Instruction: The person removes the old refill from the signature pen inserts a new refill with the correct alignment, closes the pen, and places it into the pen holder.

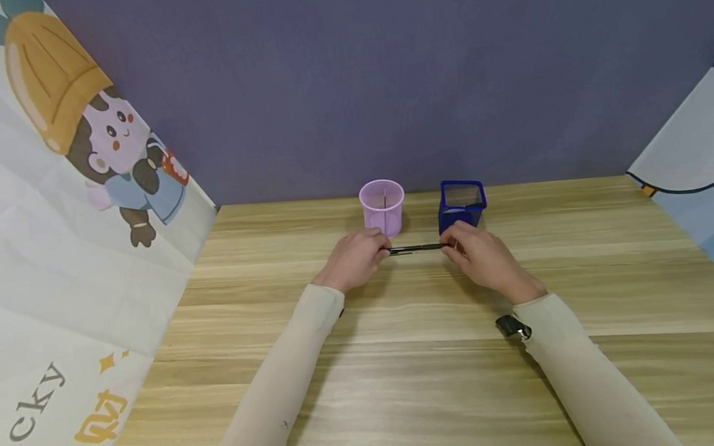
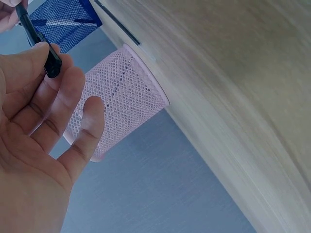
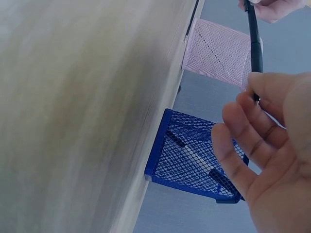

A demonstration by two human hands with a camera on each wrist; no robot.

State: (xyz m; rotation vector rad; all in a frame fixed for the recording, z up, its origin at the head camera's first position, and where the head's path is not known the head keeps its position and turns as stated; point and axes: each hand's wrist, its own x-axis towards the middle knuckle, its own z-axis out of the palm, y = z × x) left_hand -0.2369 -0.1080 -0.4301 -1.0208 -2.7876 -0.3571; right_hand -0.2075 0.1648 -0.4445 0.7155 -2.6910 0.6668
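Note:
A black pen (image 1: 420, 247) is held level between both hands, in front of two mesh pen holders. My left hand (image 1: 354, 258) pinches one end between thumb and fingers; in the left wrist view its other fingers are spread loosely. The pen's pointed end is pinched by my right hand (image 1: 484, 255). Behind the left hand stands a round pink pen holder (image 1: 383, 215), with a thin dark stick-like item inside. Just beyond the right hand is a square blue pen holder (image 1: 462, 214); a pen (image 3: 197, 158) with dark ends and a pale middle shows through its mesh.
A second thin dark stick (image 2: 119, 23), possibly a pen, lies on the wooden table (image 1: 426, 381) close to the holders. A dark blue-grey panel (image 1: 386, 80) rises along the table's far edge. Printed cloths (image 1: 63, 279) hang at the left and right sides.

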